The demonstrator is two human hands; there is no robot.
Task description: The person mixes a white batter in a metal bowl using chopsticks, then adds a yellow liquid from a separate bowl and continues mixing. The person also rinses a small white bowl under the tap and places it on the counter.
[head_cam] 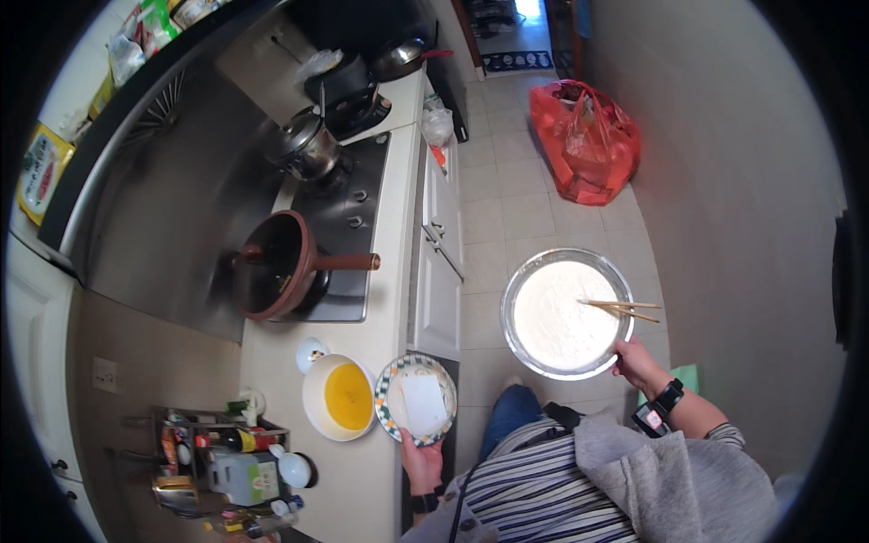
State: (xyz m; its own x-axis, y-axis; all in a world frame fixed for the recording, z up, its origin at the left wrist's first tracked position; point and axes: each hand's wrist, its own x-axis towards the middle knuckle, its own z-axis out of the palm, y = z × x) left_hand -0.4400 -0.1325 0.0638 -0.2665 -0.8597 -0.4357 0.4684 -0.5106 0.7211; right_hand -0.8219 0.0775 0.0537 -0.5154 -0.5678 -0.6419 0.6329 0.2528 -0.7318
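Observation:
My right hand (pixel 635 362) grips the rim of a round metal bowl (pixel 510 339), held out over the floor. Thick white batter (pixel 557 319) fills much of it, and a pair of wooden chopsticks (pixel 624 309) leans in the batter against the right rim. My left hand (pixel 422 461) holds the near rim of a plate with a checkered border (pixel 387 414), at the counter's edge. On that plate lies a white rectangular piece (pixel 423 404); its material is unclear. Just left of the plate, a white bowl (pixel 313 400) contains yellow liquid (pixel 349 396), perhaps beaten egg.
A brown lidded pan (pixel 307 265) and a metal pot (pixel 309 153) stand on the gas hob (pixel 363 285). The pan's handle points toward the aisle. Bottles and a rack (pixel 237 441) occupy the near counter. A red plastic bag (pixel 587 149) sits on the floor by the wall.

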